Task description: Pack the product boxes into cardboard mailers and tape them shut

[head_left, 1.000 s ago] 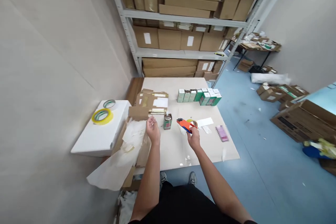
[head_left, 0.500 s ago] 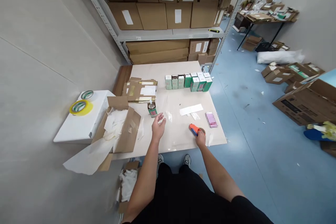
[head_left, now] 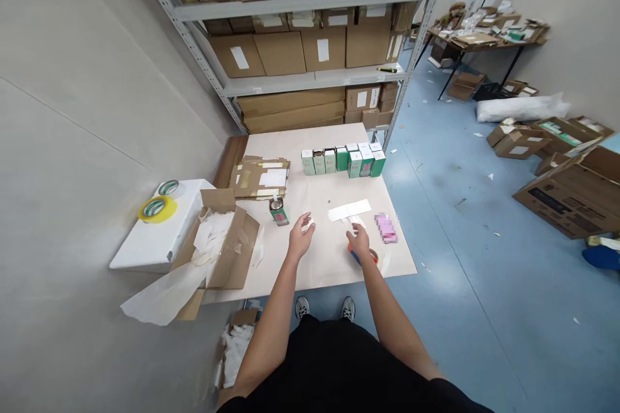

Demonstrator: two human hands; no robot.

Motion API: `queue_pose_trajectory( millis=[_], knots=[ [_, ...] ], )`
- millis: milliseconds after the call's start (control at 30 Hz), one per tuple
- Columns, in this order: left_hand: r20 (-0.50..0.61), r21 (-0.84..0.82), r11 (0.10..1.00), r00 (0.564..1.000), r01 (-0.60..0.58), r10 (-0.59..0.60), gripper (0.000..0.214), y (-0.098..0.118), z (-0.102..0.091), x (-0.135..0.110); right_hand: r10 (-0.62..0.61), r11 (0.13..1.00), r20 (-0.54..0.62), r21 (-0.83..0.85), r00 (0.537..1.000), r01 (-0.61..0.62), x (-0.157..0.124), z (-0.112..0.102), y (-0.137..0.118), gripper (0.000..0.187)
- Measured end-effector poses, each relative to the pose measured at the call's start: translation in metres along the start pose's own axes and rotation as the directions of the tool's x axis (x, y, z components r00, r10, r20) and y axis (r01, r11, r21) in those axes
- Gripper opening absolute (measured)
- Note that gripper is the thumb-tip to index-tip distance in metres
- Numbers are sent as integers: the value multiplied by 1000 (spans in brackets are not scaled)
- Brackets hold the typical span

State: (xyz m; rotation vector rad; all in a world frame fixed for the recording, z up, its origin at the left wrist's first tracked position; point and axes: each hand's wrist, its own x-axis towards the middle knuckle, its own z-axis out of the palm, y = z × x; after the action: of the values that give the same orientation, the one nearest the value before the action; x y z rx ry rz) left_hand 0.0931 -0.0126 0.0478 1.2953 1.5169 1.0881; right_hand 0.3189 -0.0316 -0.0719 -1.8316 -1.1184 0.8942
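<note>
My left hand point(head_left: 301, 236) hovers over the table with its fingers apart and nothing in it. To its left stands a small green box point(head_left: 279, 212) with its top open and a round metallic lid showing inside. My right hand point(head_left: 358, 240) is open above an orange and blue tape dispenser point(head_left: 355, 256), which lies on the table partly hidden under the wrist. Just beyond that hand lie white paper strips point(head_left: 349, 210). A pink, pixelated item point(head_left: 386, 228) is to the right.
A row of green and white boxes point(head_left: 355, 164) stands at the back of the table point(head_left: 314, 271). Flattened cardboard point(head_left: 249, 177) lies back left, near an open carton point(head_left: 237, 251) of white paper. Tape rolls point(head_left: 157, 209) rest on a white box point(head_left: 140, 242). Shelving point(head_left: 300, 82) rises behind.
My right hand has let go of the tape dispenser and moved forward and slightly left. My left hand has shifted a little right, away from the open green box. The view has tilted up.
</note>
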Motion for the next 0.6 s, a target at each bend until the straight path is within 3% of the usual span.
queue_pose_trajectory(
  millis=[100,233,433,600],
  knots=[
    [-18,-32,999,1000,-25,24,41,4,-5,5,-115,987,36,115,993,110,5,16,-42,45],
    [-64,-73,997,998,-21,17,41,-4,-32,17,-199,967,109,186,974,177,9,46,-92,44],
    [-167,-110,994,986,4,-22,41,-24,-101,58,-286,950,211,186,935,249,19,110,-143,47],
    [-252,-146,989,968,-28,-10,42,-36,-167,109,-332,941,248,156,910,301,41,179,-177,46]
  ],
)
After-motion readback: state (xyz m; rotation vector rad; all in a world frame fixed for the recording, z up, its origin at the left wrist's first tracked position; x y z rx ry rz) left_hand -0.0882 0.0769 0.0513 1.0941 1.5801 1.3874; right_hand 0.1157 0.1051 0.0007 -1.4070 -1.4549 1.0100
